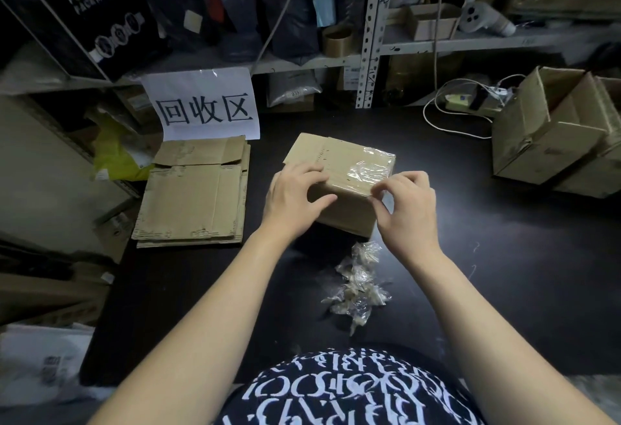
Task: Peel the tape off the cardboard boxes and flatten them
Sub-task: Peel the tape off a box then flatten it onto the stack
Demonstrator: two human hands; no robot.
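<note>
A small closed cardboard box (342, 169) stands on the black table (504, 240) in front of me. Clear shiny tape (368, 172) covers the right part of its top and wraps over the near right corner. My left hand (292, 198) holds the box's near left side, fingers curled over the top edge and thumb on the front face. At the near right corner my right hand (408, 209) pinches the edge of the tape between thumb and fingertips.
A stack of flattened boxes (195, 193) lies at the left below a white paper sign (205, 105). Crumpled peeled tape (359, 283) lies near me on the table. Open cardboard boxes (554, 132) stand at the right, a white cable (437, 112) behind. Metal shelves fill the back.
</note>
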